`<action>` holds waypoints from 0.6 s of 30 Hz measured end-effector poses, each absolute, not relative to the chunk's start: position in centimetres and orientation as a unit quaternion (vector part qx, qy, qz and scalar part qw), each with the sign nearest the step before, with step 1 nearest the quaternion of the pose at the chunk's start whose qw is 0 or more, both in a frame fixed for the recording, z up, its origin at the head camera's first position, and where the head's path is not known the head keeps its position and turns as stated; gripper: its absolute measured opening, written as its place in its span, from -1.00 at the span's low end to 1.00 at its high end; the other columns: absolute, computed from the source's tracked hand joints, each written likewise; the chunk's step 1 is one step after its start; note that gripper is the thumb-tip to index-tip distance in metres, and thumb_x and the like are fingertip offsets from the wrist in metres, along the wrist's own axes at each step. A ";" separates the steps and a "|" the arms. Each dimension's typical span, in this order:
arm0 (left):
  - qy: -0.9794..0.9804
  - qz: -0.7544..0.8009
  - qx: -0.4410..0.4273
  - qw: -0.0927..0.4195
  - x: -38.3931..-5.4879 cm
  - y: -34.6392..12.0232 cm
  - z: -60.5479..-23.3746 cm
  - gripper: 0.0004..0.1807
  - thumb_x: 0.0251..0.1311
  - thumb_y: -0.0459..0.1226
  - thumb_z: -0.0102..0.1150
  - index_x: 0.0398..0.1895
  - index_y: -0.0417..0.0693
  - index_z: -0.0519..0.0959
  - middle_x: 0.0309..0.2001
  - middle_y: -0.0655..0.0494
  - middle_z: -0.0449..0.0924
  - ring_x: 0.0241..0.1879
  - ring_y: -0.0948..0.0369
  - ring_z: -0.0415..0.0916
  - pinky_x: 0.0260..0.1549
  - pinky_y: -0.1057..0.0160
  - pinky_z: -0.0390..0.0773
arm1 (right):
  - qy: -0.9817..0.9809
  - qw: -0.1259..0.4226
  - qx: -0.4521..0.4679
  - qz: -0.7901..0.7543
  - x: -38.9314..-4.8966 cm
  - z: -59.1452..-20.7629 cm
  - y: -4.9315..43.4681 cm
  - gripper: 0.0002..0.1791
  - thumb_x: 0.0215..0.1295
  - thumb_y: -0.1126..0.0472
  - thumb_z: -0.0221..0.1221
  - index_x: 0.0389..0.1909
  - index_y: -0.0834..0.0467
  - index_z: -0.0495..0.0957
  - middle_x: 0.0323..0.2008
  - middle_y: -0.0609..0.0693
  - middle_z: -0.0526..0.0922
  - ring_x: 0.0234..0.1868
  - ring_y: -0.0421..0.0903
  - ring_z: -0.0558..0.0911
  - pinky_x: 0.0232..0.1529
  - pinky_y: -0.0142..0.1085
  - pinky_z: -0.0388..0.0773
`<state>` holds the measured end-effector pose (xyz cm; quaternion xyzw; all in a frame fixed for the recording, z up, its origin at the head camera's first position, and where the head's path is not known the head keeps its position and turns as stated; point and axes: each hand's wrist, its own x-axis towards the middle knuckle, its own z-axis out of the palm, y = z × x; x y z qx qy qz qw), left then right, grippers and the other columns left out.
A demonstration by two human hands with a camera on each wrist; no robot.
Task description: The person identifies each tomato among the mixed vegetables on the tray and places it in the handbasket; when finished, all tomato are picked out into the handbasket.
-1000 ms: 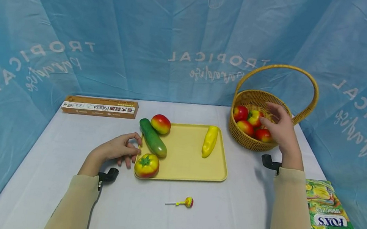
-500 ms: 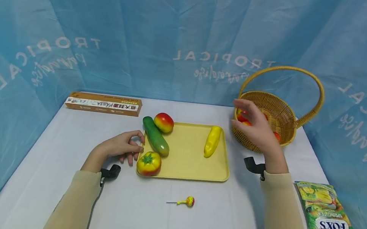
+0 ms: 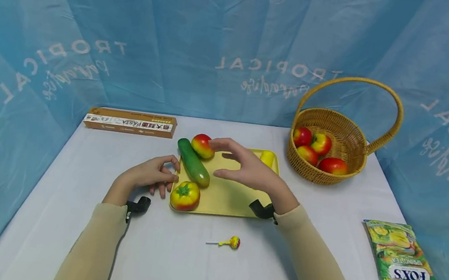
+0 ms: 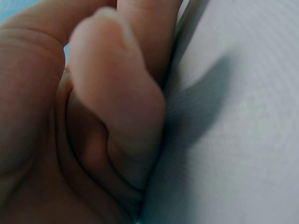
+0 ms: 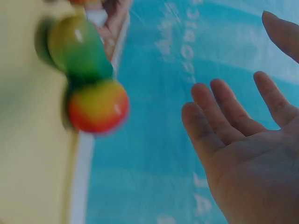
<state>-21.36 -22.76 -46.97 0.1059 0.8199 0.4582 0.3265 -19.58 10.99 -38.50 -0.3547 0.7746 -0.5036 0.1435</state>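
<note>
And here's the right hand [image 3: 251,166] above the tray [image 3: 225,201], open, fingers spread and thumb apart, holding nothing, fingertips near the mango [image 3: 200,145] at the tray's far left corner! Over at the tray's left rim sits the left hand [image 3: 149,174], fingers bent, thumb and index right at the edge; whether they pinch it, I can't tell. Beside the mango a cucumber [image 3: 194,163] slants along the tray's left side, with a tomato [image 3: 185,196] on the near left corner. A yellow fruit [image 3: 266,157] lies at the tray's right end, partly hidden by the right hand. Beyond the tray to the right, a basket [image 3: 312,174] holds four fruits [image 3: 333,165]; far left of it, a box [image 3: 130,123]; in front, a lollipop [image 3: 234,242]; well to the right, a packet [image 3: 402,256] on the table [image 3: 175,265].
</note>
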 end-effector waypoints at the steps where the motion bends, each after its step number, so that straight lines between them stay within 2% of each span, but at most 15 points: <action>1: 0.820 0.458 0.106 0.326 -21.4 -22.7 -47.0 -0.61 0.48 -0.13 0.24 0.20 -0.03 0.36 -0.43 0.01 0.73 -0.58 0.12 0.72 -0.66 0.35 0.54 | 0.771 0.153 -0.361 -0.502 -19.4 -38.9 10.4 -0.28 0.41 0.25 0.36 0.53 0.04 0.33 0.49 0.00 0.46 0.54 0.04 0.42 0.59 0.03 0.34; 5: 0.821 0.456 0.106 0.325 -21.5 -22.8 -47.1 -0.61 0.47 -0.15 0.25 0.20 -0.03 0.36 -0.44 0.00 0.74 -0.59 0.11 0.72 -0.67 0.36 0.53 | 0.757 0.199 -0.377 -0.495 -18.7 -40.4 8.4 -0.28 0.40 0.23 0.37 0.52 0.13 0.33 0.49 0.13 0.45 0.54 0.13 0.42 0.55 0.13 0.38; 8: 0.822 0.455 0.111 0.325 -21.6 -22.8 -47.1 -0.60 0.47 -0.14 0.24 0.21 -0.04 0.35 -0.43 -0.01 0.74 -0.59 0.10 0.73 -0.67 0.35 0.53 | 0.761 0.223 -0.376 -0.479 -18.2 -41.2 7.4 -0.26 0.39 0.17 0.39 0.53 0.09 0.32 0.52 0.10 0.43 0.55 0.13 0.41 0.54 0.16 0.39; 14: 0.823 0.454 0.106 0.324 -21.6 -22.8 -47.2 -0.59 0.46 -0.13 0.25 0.21 -0.03 0.35 -0.41 -0.01 0.75 -0.57 0.08 0.74 -0.66 0.35 0.55 | 0.778 0.236 -0.385 -0.437 -17.8 -42.5 6.0 -0.21 0.37 0.12 0.40 0.56 0.03 0.30 0.54 0.09 0.41 0.53 0.10 0.43 0.58 0.06 0.35; 18: 0.824 0.452 0.107 0.324 -21.5 -22.9 -47.3 -0.59 0.46 -0.13 0.26 0.20 -0.03 0.35 -0.42 -0.01 0.75 -0.57 0.07 0.74 -0.65 0.34 0.56 | 0.788 0.245 -0.377 -0.422 -17.5 -42.9 5.5 -0.20 0.36 0.15 0.41 0.57 -0.01 0.30 0.53 0.07 0.42 0.49 0.01 0.46 0.57 -0.04 0.38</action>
